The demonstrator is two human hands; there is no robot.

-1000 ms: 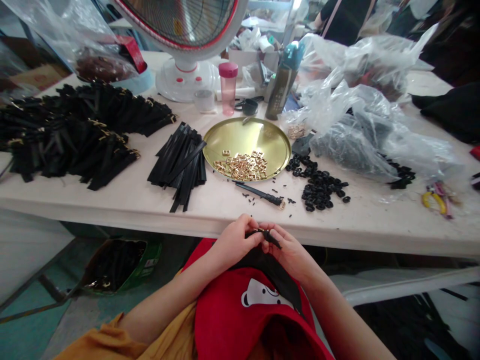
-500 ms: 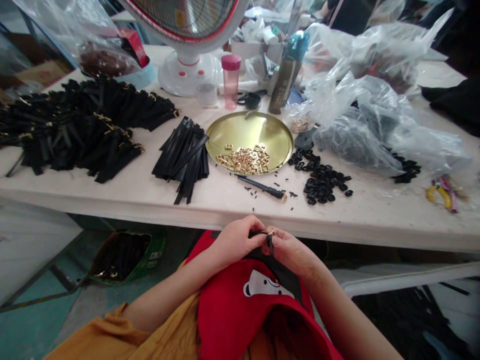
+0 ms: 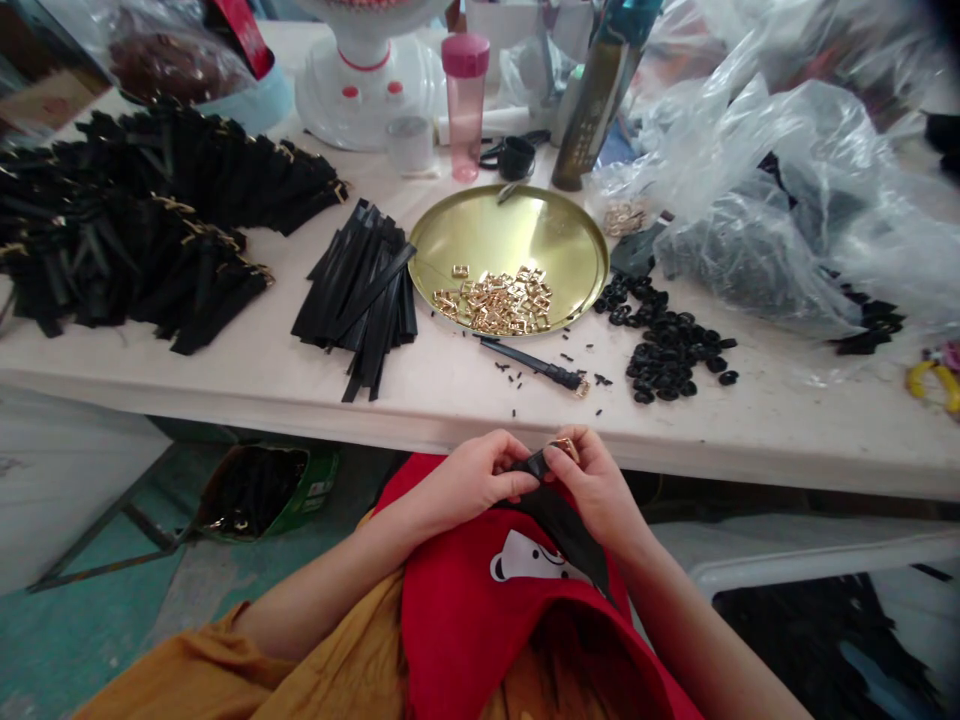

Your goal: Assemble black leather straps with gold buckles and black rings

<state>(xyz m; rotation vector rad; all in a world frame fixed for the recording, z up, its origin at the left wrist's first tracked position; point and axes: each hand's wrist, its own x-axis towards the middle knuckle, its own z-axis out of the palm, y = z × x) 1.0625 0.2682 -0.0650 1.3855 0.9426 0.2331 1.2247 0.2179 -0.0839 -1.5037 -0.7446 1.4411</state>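
Over my lap, at the table's front edge, a short black strap (image 3: pixel 535 464) with a gold buckle (image 3: pixel 567 448) is between my hands. My left hand (image 3: pixel 487 470) pinches the strap on one side. The fingers of my right hand (image 3: pixel 592 480) are closed on the buckle end. Part of the strap is hidden by my fingers. Just beyond, another strap with a buckle (image 3: pixel 536 366) lies on the table. A round gold tray (image 3: pixel 517 225) holds a heap of small gold buckles (image 3: pixel 502 302). Black loops (image 3: pixel 671 355) lie in a pile to its right.
Loose black straps (image 3: pixel 360 295) lie left of the tray, and a large heap of buckled straps (image 3: pixel 150 220) is farther left. Behind stand a fan base (image 3: pixel 360 95), a pink bottle (image 3: pixel 465 110) and a dark bottle (image 3: pixel 600 110). Plastic bags (image 3: pixel 780 230) and yellow-handled pliers (image 3: pixel 930 382) are at right.
The strap's buckle end has turned to the right and my right hand has shifted onto it. My left hand stays nearly in place. The camera view has tilted down and closer to the table.
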